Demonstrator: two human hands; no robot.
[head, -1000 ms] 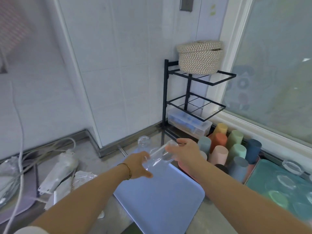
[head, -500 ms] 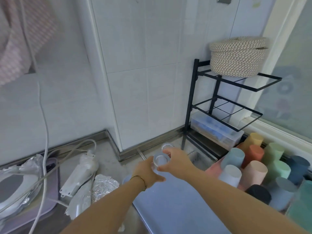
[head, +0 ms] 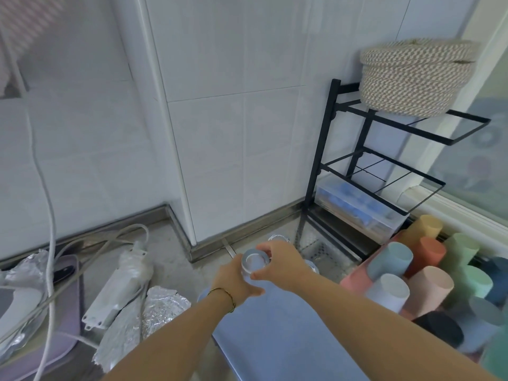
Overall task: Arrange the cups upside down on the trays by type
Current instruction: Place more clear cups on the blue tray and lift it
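Both your hands grip one clear glass (head: 254, 264) upside down over the far end of the blue tray (head: 277, 334): left hand (head: 236, 280) below, right hand (head: 280, 261) beside.

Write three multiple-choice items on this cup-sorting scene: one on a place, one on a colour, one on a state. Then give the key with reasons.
1. Where does the woven basket sit?
A. On the top shelf of the black rack
B. On the blue tray
C. On the floor by the cables

2. What colour is the tray under the forearms?
A. Red
B. Blue
C. Black

3. How is the clear glass cup held?
A. Lying untouched on the tray
B. By the left hand alone
C. Between both hands, thick base up

Key:
1. A: the basket rests on the rack's upper tier, beside the window.
2. B: the tray's surface is pale blue.
3. C: the left hand and the right hand both grip the cup, and its thick round base faces the camera, above the tray's far end.
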